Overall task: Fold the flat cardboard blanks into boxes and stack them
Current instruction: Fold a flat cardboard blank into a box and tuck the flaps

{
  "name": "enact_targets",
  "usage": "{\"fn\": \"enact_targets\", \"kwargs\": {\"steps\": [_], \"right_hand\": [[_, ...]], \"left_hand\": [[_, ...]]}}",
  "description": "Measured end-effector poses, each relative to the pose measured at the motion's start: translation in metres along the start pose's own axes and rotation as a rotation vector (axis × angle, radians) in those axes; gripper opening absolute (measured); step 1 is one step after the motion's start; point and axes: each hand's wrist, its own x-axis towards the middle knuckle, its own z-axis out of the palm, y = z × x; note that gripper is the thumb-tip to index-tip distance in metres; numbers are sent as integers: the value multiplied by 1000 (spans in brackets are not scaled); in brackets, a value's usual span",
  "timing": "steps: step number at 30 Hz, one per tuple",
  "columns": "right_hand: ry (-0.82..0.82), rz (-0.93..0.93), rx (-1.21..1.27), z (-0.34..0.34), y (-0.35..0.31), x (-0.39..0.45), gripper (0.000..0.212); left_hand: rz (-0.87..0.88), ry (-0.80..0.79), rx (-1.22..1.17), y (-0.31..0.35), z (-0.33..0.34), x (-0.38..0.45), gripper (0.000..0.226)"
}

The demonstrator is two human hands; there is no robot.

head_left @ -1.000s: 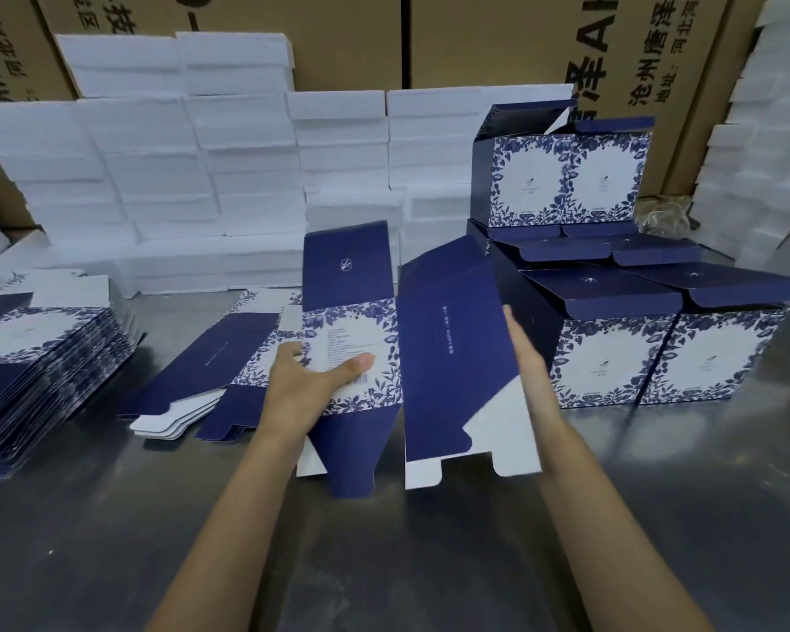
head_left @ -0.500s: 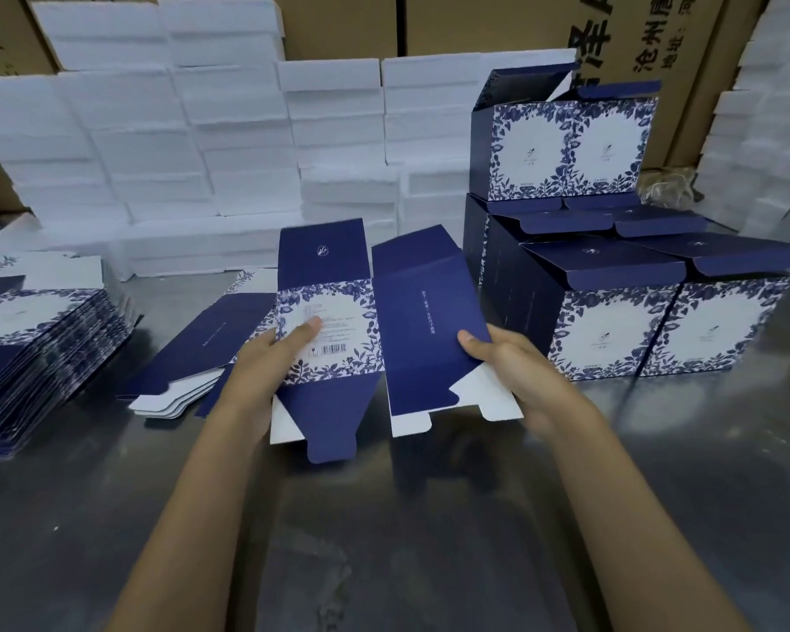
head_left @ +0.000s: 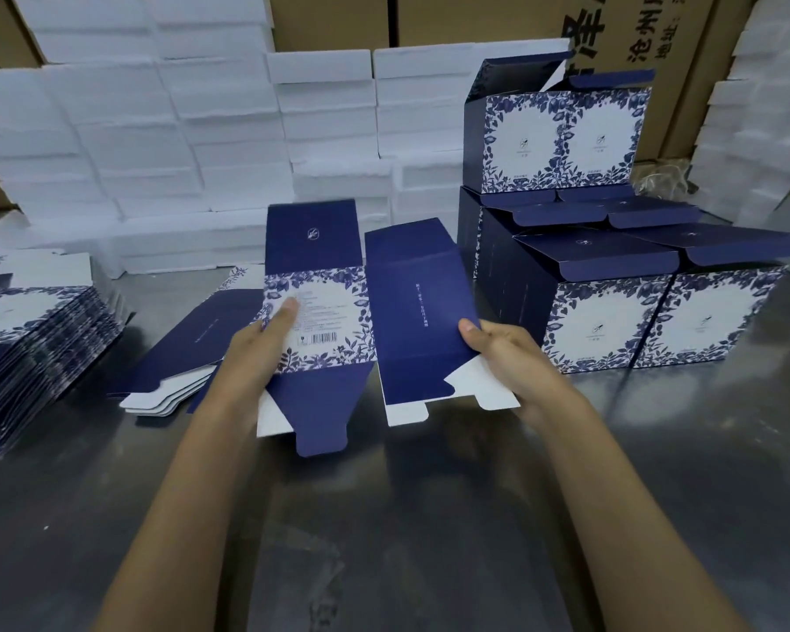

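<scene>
Flat blue-and-white cardboard blanks (head_left: 33,330) are stacked left on the grey metal tabletop (head_left: 384,517); folded blue floral cardboard boxes (head_left: 612,321) are stacked right, before white foam blocks (head_left: 201,130).

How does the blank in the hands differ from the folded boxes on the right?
The held blank is half opened, its bottom flaps hanging loose, gripped by the left hand and right hand. The folded boxes stand squared up and stacked on the table, untouched. Both share navy panels and blue floral borders.
</scene>
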Motion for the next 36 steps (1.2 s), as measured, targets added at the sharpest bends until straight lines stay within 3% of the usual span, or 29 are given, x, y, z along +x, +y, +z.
{"fn": "enact_targets", "kwargs": {"steps": [6, 12, 19, 24, 27, 33, 36], "right_hand": [[-155, 230, 159, -5, 0, 0, 27], [-7, 16, 59, 3, 7, 8, 26], [-111, 100, 114, -10, 1, 6, 29], [-42, 65, 259, -12, -7, 4, 24], [23, 118, 342, -14, -13, 1, 26], [14, 22, 414, -9, -10, -1, 35], [38, -13, 396, -3, -10, 2, 49]], "left_hand": [[89, 59, 189, -5, -6, -1, 33], [3, 42, 200, 1, 2, -2, 38], [60, 103, 176, -2, 6, -2, 36], [151, 145, 198, -4, 16, -4, 20], [188, -2, 303, 0, 17, -6, 55], [186, -550, 324, 3, 23, -21, 92], [254, -699, 357, 4, 29, -29, 106]]}}
